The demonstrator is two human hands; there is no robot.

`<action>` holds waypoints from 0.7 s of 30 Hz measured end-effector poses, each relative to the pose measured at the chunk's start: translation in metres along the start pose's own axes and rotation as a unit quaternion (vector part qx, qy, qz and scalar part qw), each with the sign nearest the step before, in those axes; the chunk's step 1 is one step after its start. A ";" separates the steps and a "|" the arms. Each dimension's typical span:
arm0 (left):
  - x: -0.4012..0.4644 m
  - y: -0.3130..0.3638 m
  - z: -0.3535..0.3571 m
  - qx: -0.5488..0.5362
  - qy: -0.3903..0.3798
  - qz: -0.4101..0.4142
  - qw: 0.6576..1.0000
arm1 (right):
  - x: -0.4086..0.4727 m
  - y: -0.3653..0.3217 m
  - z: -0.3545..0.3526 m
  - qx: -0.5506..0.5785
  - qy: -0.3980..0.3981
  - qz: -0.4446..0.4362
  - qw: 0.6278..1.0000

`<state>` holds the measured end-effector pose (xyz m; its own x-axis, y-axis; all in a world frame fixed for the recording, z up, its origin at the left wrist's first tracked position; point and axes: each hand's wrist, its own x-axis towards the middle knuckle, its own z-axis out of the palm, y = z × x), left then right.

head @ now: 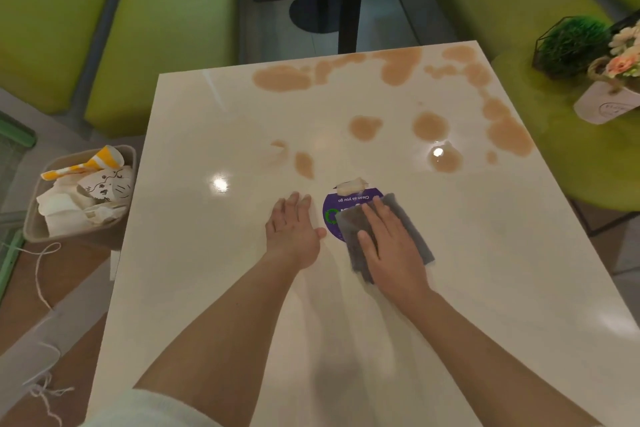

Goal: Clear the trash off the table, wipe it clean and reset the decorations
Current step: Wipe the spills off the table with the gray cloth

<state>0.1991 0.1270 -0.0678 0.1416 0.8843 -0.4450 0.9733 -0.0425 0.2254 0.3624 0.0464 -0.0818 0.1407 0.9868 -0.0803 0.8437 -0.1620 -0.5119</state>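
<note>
Worktop [207, 253] clean near the body, brown spills [398, 66] across the far half, a paper scrap [351, 185] beside the purple sticker [332, 208]. Right hand [391, 243] flat, fingers spread on a grey cloth [412, 225], pressing for a wipe. Left hand [294, 225] open, empty, bracing. Trash in bin [69, 229] alongside; decorations [609, 80] parked on green seat, clear of the wet.

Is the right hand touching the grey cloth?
Touching. Head view shows the right hand pressed flat on the grey cloth, palm and fingers covering its middle.
</note>
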 end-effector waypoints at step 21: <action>0.000 -0.001 0.003 0.016 0.019 0.008 1.000 | 0.022 -0.011 0.028 -0.156 0.181 0.010 0.971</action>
<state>0.1982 0.1254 -0.0708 0.1511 0.9005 -0.4079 0.9763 -0.0712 0.2044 0.3412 0.0705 -0.1020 0.2844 0.9261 0.2478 0.9468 -0.2308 -0.2243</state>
